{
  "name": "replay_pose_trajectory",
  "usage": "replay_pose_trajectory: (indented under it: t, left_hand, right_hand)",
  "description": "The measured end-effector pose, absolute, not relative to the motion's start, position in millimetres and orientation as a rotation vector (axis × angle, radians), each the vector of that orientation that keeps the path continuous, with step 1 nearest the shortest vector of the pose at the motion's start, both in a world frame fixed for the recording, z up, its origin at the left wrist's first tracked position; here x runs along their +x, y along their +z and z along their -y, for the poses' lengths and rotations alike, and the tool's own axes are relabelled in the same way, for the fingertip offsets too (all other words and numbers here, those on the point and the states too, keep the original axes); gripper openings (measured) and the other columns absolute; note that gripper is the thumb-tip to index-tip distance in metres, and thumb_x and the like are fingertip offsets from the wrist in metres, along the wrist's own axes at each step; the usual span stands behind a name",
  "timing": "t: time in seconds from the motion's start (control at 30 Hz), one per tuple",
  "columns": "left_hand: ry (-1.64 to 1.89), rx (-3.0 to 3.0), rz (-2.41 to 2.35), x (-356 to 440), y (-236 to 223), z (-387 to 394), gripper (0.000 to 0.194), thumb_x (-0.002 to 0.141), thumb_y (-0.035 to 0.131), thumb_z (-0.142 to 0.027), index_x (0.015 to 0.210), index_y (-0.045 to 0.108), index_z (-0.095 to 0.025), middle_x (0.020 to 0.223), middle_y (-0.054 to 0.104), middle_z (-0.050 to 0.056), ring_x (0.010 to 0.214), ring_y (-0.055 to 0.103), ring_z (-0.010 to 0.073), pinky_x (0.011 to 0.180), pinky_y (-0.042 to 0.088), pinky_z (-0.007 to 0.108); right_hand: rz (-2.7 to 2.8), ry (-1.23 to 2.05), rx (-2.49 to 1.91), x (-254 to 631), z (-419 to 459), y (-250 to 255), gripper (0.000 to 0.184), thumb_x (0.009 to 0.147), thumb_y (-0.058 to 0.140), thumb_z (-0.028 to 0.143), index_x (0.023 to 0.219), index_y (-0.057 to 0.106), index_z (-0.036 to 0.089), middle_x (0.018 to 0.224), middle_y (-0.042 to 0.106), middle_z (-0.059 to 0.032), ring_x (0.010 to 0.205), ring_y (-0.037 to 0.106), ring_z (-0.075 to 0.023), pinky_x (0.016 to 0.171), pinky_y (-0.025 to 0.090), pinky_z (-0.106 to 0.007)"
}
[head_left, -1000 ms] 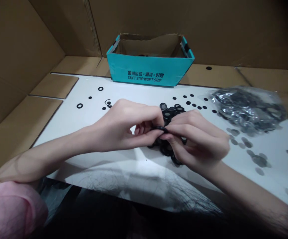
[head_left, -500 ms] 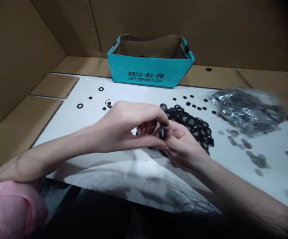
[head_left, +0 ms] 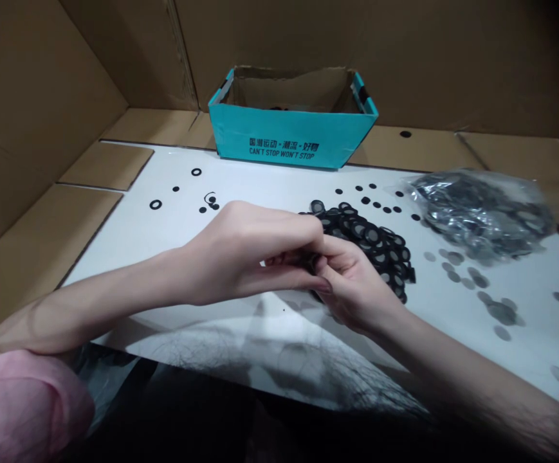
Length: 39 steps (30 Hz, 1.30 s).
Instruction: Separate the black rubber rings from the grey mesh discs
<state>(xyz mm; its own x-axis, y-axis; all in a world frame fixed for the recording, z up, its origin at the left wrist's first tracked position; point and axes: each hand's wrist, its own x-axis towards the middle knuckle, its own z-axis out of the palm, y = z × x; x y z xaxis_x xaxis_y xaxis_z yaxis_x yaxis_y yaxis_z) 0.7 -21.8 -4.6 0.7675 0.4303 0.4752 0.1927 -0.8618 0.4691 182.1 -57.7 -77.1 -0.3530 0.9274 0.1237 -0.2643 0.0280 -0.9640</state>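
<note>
Sm. blk piece [head_left: 313,260], mostly hidden, was btwn L hand [head_left: 255,247] & R hand [head_left: 359,286], fingers of both clamped on it, over white board [head_left: 151,231]. Blk disc pile [head_left: 380,249] w/ grey centres lay just beyond R hand, clear bag [head_left: 486,213] farther R, teal box [head_left: 291,132] at back.

— What can you read over there?
— Two dark lines on the near wall of the turquoise box [head_left: 293,127], at the far edge of the white desk [head_left: 134,238].
— What does the upper one say?
— Chinese characters: 国潮运动, 潮流, 好物, with small marks between the three groups.
— And under that?
— English, all in capitals, slightly slanted: "CAN'T STOP WON'T STOP". Both lines sit low on that wall.
</note>
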Motion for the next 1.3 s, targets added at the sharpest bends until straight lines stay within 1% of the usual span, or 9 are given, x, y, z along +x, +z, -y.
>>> replay_pose_trajectory:
  t: [0.2,0.27,0.47,0.67,0.77,0.9,1.13,1.2,1.3]
  left_hand:
    - [0.828,2.558,-0.448,-2,-3,20,0.008,0.084,0.069,-0.02,0.089,0.065,-0.015,0.073,0.068,-0.001,0.06,0.058,0.0067,0.06,0.045,0.017]
    - [0.87,2.566,-0.441,-2,-4,20,0.009,0.084,0.069,-0.021,0.087,0.065,-0.014,0.071,0.067,-0.001,0.06,0.057,0.0062,0.059,0.045,0.016]
    - [0.888,2.55,-0.459,1,-6,23,0.016,0.085,0.068,-0.025,0.075,0.062,-0.014,0.066,0.065,-0.002,0.054,0.056,0.0053,0.052,0.043,0.016]
    - [0.964,2.654,-0.467,0,-6,21,0.012,0.085,0.067,-0.022,0.076,0.06,-0.018,0.066,0.064,-0.002,0.058,0.058,0.008,0.052,0.041,0.019]
    - [1.018,2.813,-0.496,-1,-9,20,0.008,0.088,0.06,-0.019,0.08,0.06,-0.019,0.071,0.067,-0.001,0.062,0.058,0.0097,0.054,0.04,0.022]
    - [1.043,2.909,-0.531,-1,-15,20,0.018,0.091,0.052,-0.019,0.075,0.059,-0.019,0.067,0.064,0.0,0.06,0.055,0.0112,0.055,0.039,0.024]
    - [1.071,2.856,-0.511,4,-15,23,0.029,0.091,0.051,-0.01,0.064,0.056,-0.017,0.057,0.056,-0.003,0.054,0.051,0.008,0.054,0.038,0.021]
    - [1.085,2.864,-0.478,3,-14,21,0.025,0.092,0.052,-0.011,0.069,0.059,-0.017,0.06,0.059,-0.003,0.056,0.053,0.0081,0.056,0.039,0.02]
    - [1.006,2.798,-0.499,-2,-10,12,0.004,0.089,0.061,-0.018,0.088,0.064,-0.016,0.075,0.068,0.0,0.065,0.06,0.0089,0.061,0.043,0.019]
  right_hand:
    - [1.296,1.519,-0.739,185,56,-75,0.026,0.081,0.068,0.046,0.079,0.068,0.02,0.073,0.061,-0.0004,0.069,0.058,-0.0121,0.063,0.048,-0.025]
    - [1.282,1.506,-0.754,185,56,-74,0.03,0.079,0.07,0.049,0.076,0.066,0.02,0.07,0.059,0.0004,0.065,0.056,-0.0113,0.059,0.047,-0.024]
    - [1.289,1.488,-0.788,184,57,-78,0.036,0.075,0.07,0.056,0.079,0.067,0.02,0.073,0.062,-0.001,0.071,0.06,-0.0142,0.064,0.05,-0.027]
    - [1.352,1.384,-0.785,186,56,-69,0.025,0.083,0.066,0.046,0.085,0.068,0.022,0.076,0.064,-0.0003,0.068,0.06,-0.0115,0.06,0.049,-0.024]
    - [1.433,1.171,-0.901,184,60,-54,0.027,0.076,0.074,0.045,0.086,0.068,0.021,0.071,0.063,0.0004,0.064,0.059,-0.0113,0.058,0.048,-0.024]
    - [1.524,0.916,-1.074,179,69,-40,0.026,0.065,0.084,0.034,0.08,0.068,0.02,0.064,0.061,0.0027,0.059,0.054,-0.0106,0.055,0.045,-0.025]
    - [1.556,0.846,-1.086,179,73,-38,0.017,0.07,0.081,0.023,0.082,0.07,0.02,0.07,0.065,0.0017,0.063,0.055,-0.011,0.057,0.045,-0.027]
    - [1.573,0.831,-1.08,180,72,-39,0.016,0.071,0.08,0.023,0.083,0.07,0.021,0.07,0.065,0.0012,0.064,0.056,-0.0115,0.058,0.046,-0.027]
    - [1.62,0.69,-1.056,183,69,-40,0.017,0.073,0.078,0.021,0.089,0.072,0.022,0.076,0.067,-0.0014,0.069,0.059,-0.0143,0.06,0.048,-0.03]
